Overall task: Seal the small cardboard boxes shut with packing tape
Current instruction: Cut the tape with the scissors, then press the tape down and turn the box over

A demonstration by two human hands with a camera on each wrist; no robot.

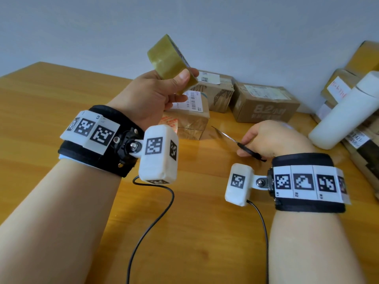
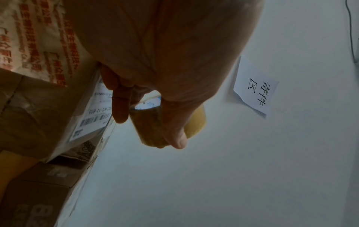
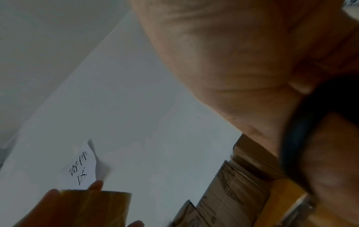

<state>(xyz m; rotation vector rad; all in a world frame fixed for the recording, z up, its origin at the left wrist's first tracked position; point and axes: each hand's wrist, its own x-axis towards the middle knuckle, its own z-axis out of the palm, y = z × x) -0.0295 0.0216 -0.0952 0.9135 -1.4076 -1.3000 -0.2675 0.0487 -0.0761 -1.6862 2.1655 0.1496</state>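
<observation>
My left hand (image 1: 164,87) holds a roll of yellowish packing tape (image 1: 170,58) up in the air, thumb on its outer face and fingers behind it. The roll (image 2: 155,122) shows again in the left wrist view, and the roll (image 3: 93,207) at the bottom of the right wrist view. Below the left hand a small cardboard box (image 1: 190,124) with a barcode label stands on the wooden table (image 1: 61,99). My right hand (image 1: 270,140) grips black-handled scissors (image 1: 235,141) low over the table, blades pointing left toward that box. A black handle loop (image 3: 295,138) curves round my fingers.
Two more small boxes (image 1: 217,89), (image 1: 264,103) stand by the wall behind. A white bottle (image 1: 346,111) leans on stacked parcels (image 1: 363,58) at the right. Camera cables (image 1: 155,218) trail over the near table. A paper sign (image 2: 254,92) hangs on the wall.
</observation>
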